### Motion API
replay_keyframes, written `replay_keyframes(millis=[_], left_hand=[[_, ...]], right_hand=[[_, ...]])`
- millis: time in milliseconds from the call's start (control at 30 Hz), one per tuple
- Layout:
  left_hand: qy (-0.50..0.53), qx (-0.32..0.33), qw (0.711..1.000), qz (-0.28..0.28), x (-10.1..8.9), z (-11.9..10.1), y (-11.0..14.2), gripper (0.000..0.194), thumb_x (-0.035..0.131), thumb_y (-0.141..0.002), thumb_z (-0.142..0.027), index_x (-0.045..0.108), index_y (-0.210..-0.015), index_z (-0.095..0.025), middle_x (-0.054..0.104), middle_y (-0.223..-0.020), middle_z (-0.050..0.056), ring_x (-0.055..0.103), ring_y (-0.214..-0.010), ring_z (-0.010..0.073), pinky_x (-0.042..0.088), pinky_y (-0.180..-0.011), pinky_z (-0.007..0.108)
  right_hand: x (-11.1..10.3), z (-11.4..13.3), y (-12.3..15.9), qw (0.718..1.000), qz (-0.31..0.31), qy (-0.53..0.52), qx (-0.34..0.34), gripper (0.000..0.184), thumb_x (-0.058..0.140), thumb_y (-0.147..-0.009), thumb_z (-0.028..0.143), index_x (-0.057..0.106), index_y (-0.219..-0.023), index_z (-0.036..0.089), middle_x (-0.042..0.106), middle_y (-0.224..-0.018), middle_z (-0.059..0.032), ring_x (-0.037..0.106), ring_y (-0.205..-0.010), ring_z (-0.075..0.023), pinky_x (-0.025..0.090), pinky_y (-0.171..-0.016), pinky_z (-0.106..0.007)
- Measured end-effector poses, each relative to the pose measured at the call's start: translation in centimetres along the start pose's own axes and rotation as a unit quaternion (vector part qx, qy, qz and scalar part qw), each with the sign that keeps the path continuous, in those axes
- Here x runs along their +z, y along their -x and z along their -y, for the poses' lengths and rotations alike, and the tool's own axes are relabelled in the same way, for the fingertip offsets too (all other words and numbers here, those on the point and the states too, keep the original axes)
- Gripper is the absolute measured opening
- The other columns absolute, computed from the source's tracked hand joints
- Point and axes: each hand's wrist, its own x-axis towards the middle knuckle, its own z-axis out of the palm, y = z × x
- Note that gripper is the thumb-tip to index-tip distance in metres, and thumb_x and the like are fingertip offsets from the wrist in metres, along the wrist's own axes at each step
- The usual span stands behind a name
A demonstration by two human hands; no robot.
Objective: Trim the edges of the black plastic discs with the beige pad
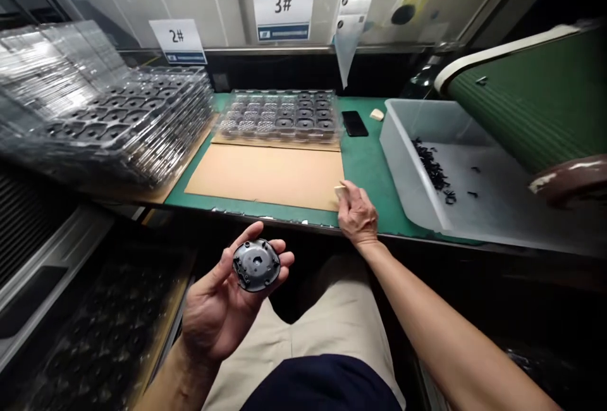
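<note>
Disc [257, 265], black, held in left hand [220, 306]; pale block [340, 192] pinched by right hand [359, 216]; cardboard [265, 174] fronting tray [279, 114]; phone [355, 124], bin [403, 174] rightward.

This is a factory workshop, at what looks like an assembly or packing station. Numbered signs, 2# [176, 39] and 3# [283, 9], mark the panel behind a green-topped bench [374, 171]. Clear plastic trays [164, 139] with rows of moulded pockets stand stacked at the left, and another pocketed tray [279, 115] sits at the back. At the right, a translucent bin [403, 177] holds small black pieces [430, 167] next to a green belt [535, 98] resembling a conveyor. A round dark part [257, 265] shows in the foreground.
</note>
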Motion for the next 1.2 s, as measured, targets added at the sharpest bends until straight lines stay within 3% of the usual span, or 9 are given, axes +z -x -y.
replay_keyframes(millis=[133, 267, 400, 533, 600, 733, 867, 1000, 1200], left_hand=[[-0.028, 0.036, 0.996, -0.073, -0.9, 1.0, 3.1, 0.040, 0.055, -0.103, -0.035, 0.065, -0.136, -0.014, 0.066, -0.135, 0.023, 0.058, -0.132, 0.0414, 0.055, -0.110, 0.045], [-0.060, 0.068, 0.987, -0.132, -1.4, 2.7, 5.4, 0.038, 0.059, -0.102, -0.032, 0.063, -0.136, -0.014, 0.065, -0.137, 0.021, 0.059, -0.134, 0.0377, 0.053, -0.112, 0.044], [-0.123, 0.055, 0.969, -0.207, -2.2, 5.5, 6.1, 0.033, 0.071, -0.098, -0.031, 0.067, -0.127, -0.018, 0.069, -0.131, 0.014, 0.066, -0.124, 0.0248, 0.057, -0.104, 0.030], [-0.201, -0.026, 0.950, -0.236, -3.7, 7.2, 6.1, 0.037, 0.073, -0.096, -0.040, 0.070, -0.126, -0.018, 0.068, -0.133, 0.013, 0.064, -0.126, 0.0292, 0.056, -0.107, 0.041], [-0.247, -0.051, 0.943, -0.215, -4.5, 7.1, 6.1, 0.047, 0.077, -0.093, -0.039, 0.068, -0.135, -0.021, 0.063, -0.144, 0.012, 0.056, -0.137, 0.0325, 0.050, -0.114, 0.045], [-0.295, -0.072, 0.945, -0.122, -5.7, 6.6, 6.2, 0.063, 0.081, -0.089, -0.026, 0.060, -0.148, -0.029, 0.053, -0.156, 0.010, 0.046, -0.147, 0.0307, 0.041, -0.123, 0.036], [-0.299, -0.061, 0.949, -0.080, -6.3, 6.4, 5.9, 0.061, 0.078, -0.092, -0.025, 0.058, -0.149, -0.028, 0.053, -0.155, 0.012, 0.050, -0.144, 0.0318, 0.048, -0.117, 0.035], [-0.246, -0.014, 0.960, -0.134, -6.0, 5.9, 5.2, 0.054, 0.083, -0.088, -0.029, 0.065, -0.139, -0.020, 0.062, -0.145, 0.016, 0.057, -0.136, 0.0336, 0.050, -0.116, 0.039], [-0.147, 0.022, 0.971, -0.185, -5.1, 4.5, 5.1, 0.042, 0.073, -0.096, -0.030, 0.065, -0.136, -0.018, 0.058, -0.150, 0.015, 0.053, -0.141, 0.0338, 0.042, -0.122, 0.045]], right_hand=[[-4.0, 5.8, 5.0, 0.993, -0.012, -0.111, -0.035, 0.027, 0.048, -0.109, 0.029, 0.072, -0.116, 0.018, 0.065, -0.106, -0.0103, 0.065, -0.100, -0.0222, 0.054, -0.092, -0.034], [-8.6, 12.5, 12.7, 0.940, 0.082, -0.323, -0.070, 0.033, 0.049, -0.103, 0.009, 0.073, -0.121, 0.022, 0.058, -0.119, -0.0116, 0.063, -0.106, -0.0216, 0.055, -0.091, -0.035], [-10.2, 14.9, 17.0, 0.939, 0.141, -0.278, -0.143, 0.040, 0.063, -0.098, 0.016, 0.065, -0.138, 0.020, 0.054, -0.131, -0.0163, 0.061, -0.108, -0.0265, 0.055, -0.087, -0.039], [-9.7, 13.8, 17.1, 0.926, 0.242, -0.289, 0.032, 0.019, 0.057, -0.104, 0.028, 0.074, -0.107, 0.020, 0.059, -0.099, -0.0077, 0.057, -0.081, -0.0179, 0.048, -0.072, -0.031], [-9.5, 13.1, 16.8, 0.854, 0.306, -0.367, 0.204, 0.031, 0.059, -0.104, 0.040, 0.070, -0.088, 0.017, 0.056, -0.083, -0.0039, 0.051, -0.069, -0.0145, 0.042, -0.063, -0.027], [-9.7, 13.1, 16.9, 0.608, 0.376, -0.527, 0.460, 0.046, 0.071, -0.094, 0.057, 0.061, -0.080, 0.014, 0.046, -0.069, 0.0021, 0.035, -0.056, -0.0083, 0.029, -0.053, -0.022], [-9.7, 14.4, 17.3, 0.517, 0.380, -0.571, 0.513, 0.048, 0.074, -0.092, 0.058, 0.058, -0.081, 0.014, 0.042, -0.068, 0.0043, 0.030, -0.053, -0.0059, 0.027, -0.052, -0.021], [-8.7, 14.4, 17.3, 0.617, 0.362, -0.526, 0.459, 0.048, 0.065, -0.099, 0.061, 0.064, -0.089, 0.014, 0.048, -0.071, 0.0017, 0.036, -0.056, -0.0084, 0.030, -0.052, -0.021], [-8.5, 13.4, 15.4, 0.779, 0.259, -0.432, 0.373, 0.059, 0.069, -0.100, 0.048, 0.048, -0.150, 0.024, 0.058, -0.083, 0.0024, 0.050, -0.064, -0.0126, 0.045, -0.058, -0.024]])
